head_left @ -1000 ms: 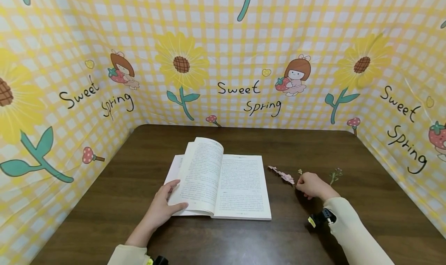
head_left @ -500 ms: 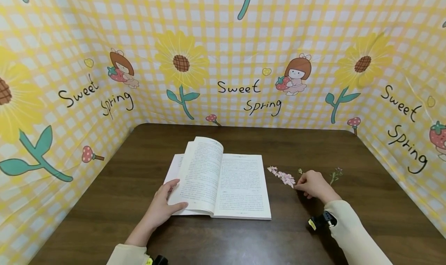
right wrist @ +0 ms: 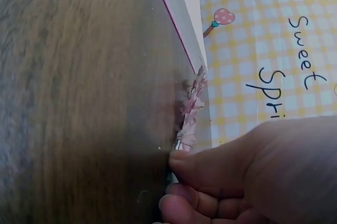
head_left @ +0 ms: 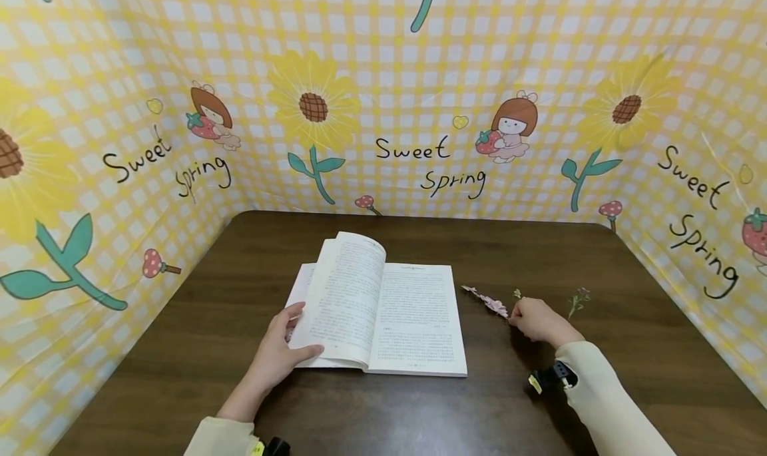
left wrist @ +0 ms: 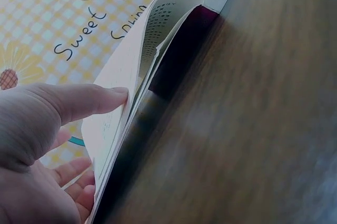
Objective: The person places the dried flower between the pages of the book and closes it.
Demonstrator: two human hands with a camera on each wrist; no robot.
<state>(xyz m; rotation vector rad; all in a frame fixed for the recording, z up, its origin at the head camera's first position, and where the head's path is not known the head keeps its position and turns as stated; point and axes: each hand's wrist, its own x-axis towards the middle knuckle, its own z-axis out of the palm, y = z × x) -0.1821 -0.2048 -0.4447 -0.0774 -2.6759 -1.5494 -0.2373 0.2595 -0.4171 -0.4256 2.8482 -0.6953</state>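
Head view: an opened book [head_left: 416, 319] lies on the dark wooden surface [head_left: 407, 423], its left-hand pages [head_left: 347, 303] arching up near the spine. The left hand [head_left: 277, 348] holds these pages by their outer edge, thumb on the printed face and the other fingers bent at the edge; probably this grip stops the springy pages from flopping back over the right-hand side.

To the right of the book, the right hand [head_left: 542, 319] pinches the near end of a pink flower sprig [head_left: 494, 305] between thumb and fingers, a narrow hold. Gripping it at the bare stem seems to spare the petals from crushing. The sprig points away toward the book, its tip close to the page edge in the head view; whether its whole length touches the surface, I cannot tell.

A tiny yellowish bloom [head_left: 517, 293] lies just beyond the right hand, and a green sprig [head_left: 578, 299] farther right, both apart from the book, perhaps for easy reach.
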